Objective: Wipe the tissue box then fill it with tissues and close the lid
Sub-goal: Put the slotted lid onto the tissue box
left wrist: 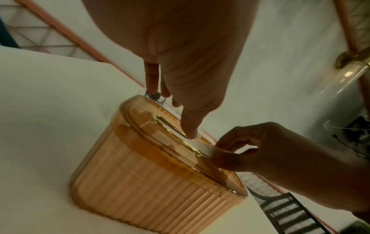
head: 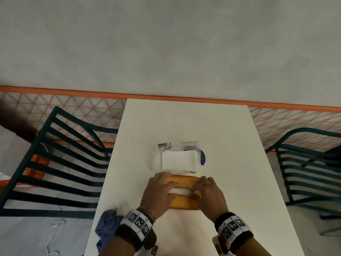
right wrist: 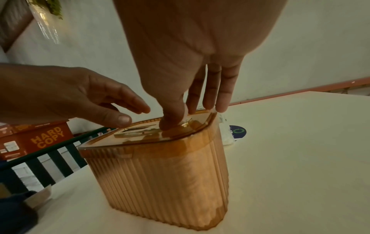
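Observation:
The orange ribbed tissue box (head: 184, 204) stands near the front middle of the white table (head: 230, 145), its clear orange lid (left wrist: 144, 121) down on top. A white tissue (left wrist: 203, 147) sticks out of the lid's slot. My right hand (head: 197, 191) pinches that tissue between thumb and forefinger at the slot's right end. My left hand (head: 166, 189) is over the left half of the lid, fingers straight and holding nothing, with its thumb tip on the lid beside the slot. Just behind the box lies an opened plastic pack of white tissues (head: 179, 160).
A crumpled blue cloth (head: 106, 226) lies at the table's front left edge. Dark slatted chairs stand on the left (head: 60, 163) and on the right (head: 310, 172). Orange "HARD COPY" boxes (right wrist: 40, 140) sit beyond the left chair. A wall runs along the table's far edge.

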Demonstrator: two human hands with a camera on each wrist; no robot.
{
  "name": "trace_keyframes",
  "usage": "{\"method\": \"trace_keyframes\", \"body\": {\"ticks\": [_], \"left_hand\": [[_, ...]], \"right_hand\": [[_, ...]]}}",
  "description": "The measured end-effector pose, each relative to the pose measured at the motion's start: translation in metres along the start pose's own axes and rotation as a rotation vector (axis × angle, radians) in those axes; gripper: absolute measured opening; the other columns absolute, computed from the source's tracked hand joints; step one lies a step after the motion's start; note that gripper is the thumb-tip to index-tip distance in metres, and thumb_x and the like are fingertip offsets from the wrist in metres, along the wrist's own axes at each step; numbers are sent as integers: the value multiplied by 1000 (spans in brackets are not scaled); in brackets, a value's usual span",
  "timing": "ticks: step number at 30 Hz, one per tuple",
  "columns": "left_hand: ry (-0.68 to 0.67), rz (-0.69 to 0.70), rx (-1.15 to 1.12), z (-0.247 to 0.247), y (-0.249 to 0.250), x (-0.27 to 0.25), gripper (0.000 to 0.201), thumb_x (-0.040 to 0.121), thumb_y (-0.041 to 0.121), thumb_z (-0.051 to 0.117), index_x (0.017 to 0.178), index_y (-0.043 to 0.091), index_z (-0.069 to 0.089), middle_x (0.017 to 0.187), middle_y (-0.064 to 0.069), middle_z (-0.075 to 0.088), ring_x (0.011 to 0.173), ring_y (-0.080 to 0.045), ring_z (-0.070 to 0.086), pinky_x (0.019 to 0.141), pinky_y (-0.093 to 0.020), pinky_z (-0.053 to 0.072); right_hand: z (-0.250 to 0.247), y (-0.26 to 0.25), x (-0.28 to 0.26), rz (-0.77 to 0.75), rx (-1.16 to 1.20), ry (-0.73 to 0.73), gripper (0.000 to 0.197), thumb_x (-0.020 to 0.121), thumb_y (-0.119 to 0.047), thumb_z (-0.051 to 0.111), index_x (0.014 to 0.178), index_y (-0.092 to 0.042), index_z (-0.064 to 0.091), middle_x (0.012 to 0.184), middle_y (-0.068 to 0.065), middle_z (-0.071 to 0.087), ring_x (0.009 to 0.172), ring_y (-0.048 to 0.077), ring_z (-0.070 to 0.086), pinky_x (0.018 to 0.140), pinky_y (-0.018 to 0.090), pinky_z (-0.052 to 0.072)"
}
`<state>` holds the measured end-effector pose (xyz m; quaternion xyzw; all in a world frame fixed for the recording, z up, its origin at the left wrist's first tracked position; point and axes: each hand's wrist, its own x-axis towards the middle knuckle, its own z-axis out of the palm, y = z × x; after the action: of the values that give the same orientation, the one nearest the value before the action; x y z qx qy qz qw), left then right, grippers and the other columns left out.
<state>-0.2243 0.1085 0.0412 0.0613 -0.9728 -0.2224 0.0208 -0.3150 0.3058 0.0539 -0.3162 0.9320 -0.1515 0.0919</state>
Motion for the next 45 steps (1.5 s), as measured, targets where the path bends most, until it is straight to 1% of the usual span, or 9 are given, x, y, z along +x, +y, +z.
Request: {"method": "trace_keyframes", "body": {"ticks": [6, 10, 15, 21, 27, 29, 32, 41, 45], "left_hand": [[-268, 90, 38, -7, 23, 23, 47, 88, 57, 59, 133, 42, 56, 163, 7, 24, 153, -20, 10, 121, -46, 22], [-375, 140, 133, -16, 16, 36, 48, 84, 67, 60, 120, 36, 66, 167, 2, 18, 155, -20, -1, 123, -47, 17], [-436, 133, 238, -29, -7, 35, 48, 77, 74, 61, 104, 35, 70, 167, 0, 20, 155, -23, -3, 123, -45, 15], [-436, 73, 261, -42, -19, 29, 28, 85, 59, 63, 95, 33, 68, 168, -1, 17, 155, -23, -5, 123, -43, 12], [-309, 147, 220, -41, -14, 26, 26, 90, 54, 55, 93, 31, 67, 153, 7, 42, 149, -17, 22, 119, -38, 22], [-280, 143, 210, -41, -15, 24, 27, 90, 54, 52, 95, 31, 65, 127, 12, 57, 125, -12, 44, 109, -37, 34], [-311, 114, 210, -38, -19, 18, 27, 87, 53, 55, 99, 29, 61, 106, 13, 59, 102, -12, 47, 96, -32, 38], [-231, -21, 115, -43, -28, 8, 23, 93, 49, 55, 101, 31, 66, 103, 16, 63, 101, -9, 48, 97, -30, 38], [-185, -286, -103, -34, -39, -20, 52, 80, 59, 71, 124, 38, 53, 116, 19, 55, 105, -6, 53, 95, -28, 46]], "right_hand": [[-8, 1, 1, -12, 58, 8, 18, 70, -21, 82, 73, -33, 68, 91, -14, 63, 80, 13, 52, 58, 8, 25], [-15, 13, 0, -55, 82, -19, 17, 74, -25, 83, 77, -35, 69, 99, -19, 62, 87, 9, 52, 64, 17, 45], [-15, 21, 1, -67, 130, -42, 10, 80, -32, 80, 82, -37, 71, 102, -22, 62, 93, 6, 51, 71, 16, 45], [-13, 26, 3, -30, 211, -32, 14, 77, -29, 82, 81, -36, 71, 98, -24, 62, 89, 1, 49, 70, 12, 39], [-12, 34, 6, 39, 284, -78, 14, 78, -28, 81, 81, -36, 70, 95, -23, 63, 92, 2, 53, 75, 24, 50], [-14, 33, 6, 52, 264, -94, 12, 80, -29, 79, 84, -35, 70, 94, -22, 63, 91, 6, 54, 77, 26, 51], [-16, 31, 8, 71, 217, -120, 10, 84, -30, 75, 93, -32, 71, 95, -20, 63, 89, 9, 52, 78, 26, 49], [-20, 30, 8, 126, 254, -58, 11, 80, -30, 79, 89, -30, 72, 86, -20, 61, 88, 10, 57, 78, 33, 54], [-16, 39, -12, 250, 338, -30, 54, 71, -30, 87, 118, -41, 62, 108, -21, 60, 92, 4, 61, 77, 27, 57]]}}
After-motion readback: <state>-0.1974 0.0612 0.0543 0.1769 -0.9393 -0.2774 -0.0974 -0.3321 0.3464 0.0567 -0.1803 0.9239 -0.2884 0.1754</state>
